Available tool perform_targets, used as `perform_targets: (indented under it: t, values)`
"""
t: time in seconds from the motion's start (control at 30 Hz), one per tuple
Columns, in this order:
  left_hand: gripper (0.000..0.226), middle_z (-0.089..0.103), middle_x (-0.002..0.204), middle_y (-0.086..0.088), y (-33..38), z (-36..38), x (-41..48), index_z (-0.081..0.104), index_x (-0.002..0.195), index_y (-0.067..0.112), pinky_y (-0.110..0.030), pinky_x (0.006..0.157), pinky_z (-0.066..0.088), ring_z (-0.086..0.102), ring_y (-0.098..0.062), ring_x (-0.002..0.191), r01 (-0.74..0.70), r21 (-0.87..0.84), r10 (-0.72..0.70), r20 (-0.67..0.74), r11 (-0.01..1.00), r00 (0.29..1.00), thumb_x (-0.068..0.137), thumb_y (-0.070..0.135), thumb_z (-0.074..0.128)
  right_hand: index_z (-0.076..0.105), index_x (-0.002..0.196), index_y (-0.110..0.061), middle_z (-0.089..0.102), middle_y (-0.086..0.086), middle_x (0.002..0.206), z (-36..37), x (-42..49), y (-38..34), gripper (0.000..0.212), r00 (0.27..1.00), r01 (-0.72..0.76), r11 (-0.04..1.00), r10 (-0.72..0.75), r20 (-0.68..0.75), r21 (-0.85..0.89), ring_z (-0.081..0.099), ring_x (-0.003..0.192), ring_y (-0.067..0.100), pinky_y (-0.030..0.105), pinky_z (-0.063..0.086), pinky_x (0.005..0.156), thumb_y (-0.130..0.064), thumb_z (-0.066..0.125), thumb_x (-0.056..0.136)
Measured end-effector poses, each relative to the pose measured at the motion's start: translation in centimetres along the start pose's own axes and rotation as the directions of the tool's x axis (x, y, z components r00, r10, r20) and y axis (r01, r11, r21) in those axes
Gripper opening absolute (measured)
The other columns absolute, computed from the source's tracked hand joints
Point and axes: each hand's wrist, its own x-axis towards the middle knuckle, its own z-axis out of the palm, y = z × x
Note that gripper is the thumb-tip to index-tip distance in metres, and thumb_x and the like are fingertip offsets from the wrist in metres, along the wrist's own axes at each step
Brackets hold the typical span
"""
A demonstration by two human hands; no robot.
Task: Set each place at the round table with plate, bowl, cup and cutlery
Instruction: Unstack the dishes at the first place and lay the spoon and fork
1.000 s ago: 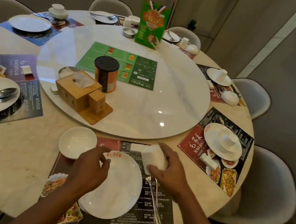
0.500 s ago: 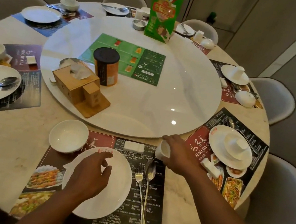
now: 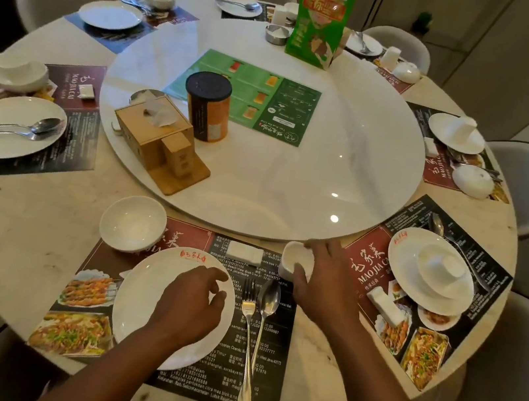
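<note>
At the near place, a white plate [image 3: 143,302] lies on a dark printed placemat [image 3: 218,376]. A white bowl [image 3: 133,223] stands at its upper left. To the plate's right lie a fork [image 3: 249,309] and a spoon [image 3: 269,300], side by side. A small white cup [image 3: 295,260] stands upright at the placemat's upper right corner, and my right hand [image 3: 326,279] grips it from the right. My left hand [image 3: 192,299] hovers over the plate with loosely curled fingers, holding nothing. A white wrapped packet [image 3: 244,254] sits above the plate.
A marble turntable [image 3: 331,162] carries a wooden tissue box [image 3: 150,126], a dark-lidded canister [image 3: 207,106] and a green menu stand [image 3: 321,18]. The place to the right [image 3: 432,272] has bowl and cup stacked on its plate. Other settings and grey chairs ring the table.
My right hand carried the cup from above the cutlery to the placemat's upper right corner, mouth now up. My left hand left the plate's rim and now hovers over it.
</note>
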Motion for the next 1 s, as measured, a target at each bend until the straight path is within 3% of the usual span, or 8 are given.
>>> perform_targets:
  t: [0.07, 0.13, 0.2, 0.4, 0.57, 0.7, 0.83, 1.0]
  values:
    - [0.028, 0.067, 0.101, 0.013, 0.4, 0.3, -0.1, 0.064, 0.117, 0.031, -0.024, 0.081, 0.05, 0.061, -0.007, 0.084, -0.002, 0.025, 0.002, 0.007, 1.0, 1.0, 0.089, 0.032, 0.064, 0.062, 0.105, -0.026, 0.06, -0.006, 0.101, 0.7, -2.6, -1.0, 0.011, 0.996, -0.074, 0.995, 0.071, 0.059, 0.064, 0.056, 0.088, 0.008, 0.028, 0.052, 0.075, -0.028, 0.06, 0.095]
    - [0.028, 0.067, 0.1, 0.013, 0.6, 0.6, -0.3, 0.065, 0.117, 0.03, -0.021, 0.079, 0.048, 0.06, -0.006, 0.084, 0.003, 0.041, -0.003, 0.014, 0.999, 1.0, 0.089, 0.031, 0.064, 0.066, 0.097, -0.028, 0.065, -0.006, 0.09, 2.7, -5.1, -1.8, 0.008, 0.955, -0.145, 0.987, 0.122, 0.27, 0.067, 0.061, 0.078, 0.009, 0.033, 0.058, 0.073, -0.027, 0.058, 0.095]
    - [0.027, 0.068, 0.101, 0.013, 0.6, 0.8, -0.6, 0.066, 0.117, 0.029, -0.018, 0.076, 0.045, 0.059, -0.005, 0.082, 0.003, 0.061, -0.005, 0.02, 0.998, 1.0, 0.089, 0.031, 0.064, 0.068, 0.097, -0.028, 0.068, -0.006, 0.09, 4.8, -6.9, -2.2, 0.009, 0.916, -0.19, 0.981, 0.164, 0.366, 0.036, 0.063, 0.078, 0.011, 0.034, 0.058, 0.073, -0.031, 0.06, 0.093]
    - [0.027, 0.069, 0.1, 0.012, -0.1, 1.0, -1.6, 0.066, 0.115, 0.028, -0.017, 0.077, 0.044, 0.059, -0.006, 0.078, 0.009, 0.083, -0.01, 0.024, 0.997, 1.0, 0.089, 0.032, 0.065, 0.067, 0.092, -0.024, 0.067, -0.005, 0.087, 8.1, -8.1, -3.3, 0.02, 0.912, -0.249, 0.968, 0.244, 0.328, -0.028, 0.065, 0.078, 0.016, 0.035, 0.058, 0.069, -0.042, 0.061, 0.088]
    - [0.025, 0.069, 0.097, 0.013, -0.2, 1.0, -2.4, 0.067, 0.113, 0.028, -0.017, 0.076, 0.043, 0.059, -0.006, 0.077, 0.012, 0.07, -0.014, 0.027, 0.997, 1.0, 0.088, 0.033, 0.065, 0.069, 0.086, -0.021, 0.067, -0.001, 0.083, 8.3, -8.0, -4.0, 0.016, 0.896, -0.304, 0.952, 0.3, 0.328, -0.04, 0.066, 0.074, 0.018, 0.032, 0.057, 0.065, -0.036, 0.062, 0.088]
    - [0.024, 0.069, 0.095, 0.013, 0.1, 1.1, -2.8, 0.069, 0.111, 0.028, -0.018, 0.075, 0.045, 0.059, -0.007, 0.074, 0.011, 0.039, -0.013, 0.035, 0.999, 0.999, 0.088, 0.032, 0.064, 0.067, 0.076, -0.02, 0.067, -0.003, 0.076, 8.1, -8.1, -4.0, 0.016, 0.862, -0.394, 0.918, 0.35, 0.366, 0.051, 0.064, 0.071, 0.015, 0.031, 0.055, 0.064, -0.03, 0.063, 0.088]
    - [0.024, 0.071, 0.102, 0.009, 0.8, 1.3, -3.2, 0.068, 0.114, 0.026, -0.016, 0.075, 0.045, 0.061, -0.006, 0.079, 0.011, 0.055, -0.014, 0.053, 0.998, 0.999, 0.09, 0.03, 0.063, 0.066, 0.081, -0.021, 0.066, -0.007, 0.079, 7.0, -8.0, -3.5, 0.018, 0.846, -0.447, 0.869, 0.334, 0.415, 0.212, 0.061, 0.072, 0.004, 0.025, 0.049, 0.064, -0.033, 0.064, 0.094]
    - [0.01, 0.071, 0.089, 0.007, 3.5, 3.4, -4.1, 0.07, 0.095, 0.026, -0.025, 0.073, 0.056, 0.064, -0.006, 0.077, -0.05, 0.042, 0.043, 0.147, 0.998, 0.988, 0.089, 0.023, 0.063, 0.064, 0.08, -0.024, 0.068, -0.006, 0.085, 4.1, -8.4, -1.0, 0.016, 0.846, -0.479, 0.825, 0.342, 0.409, 0.301, 0.063, 0.08, 0.01, 0.03, 0.051, 0.069, -0.033, 0.066, 0.094]
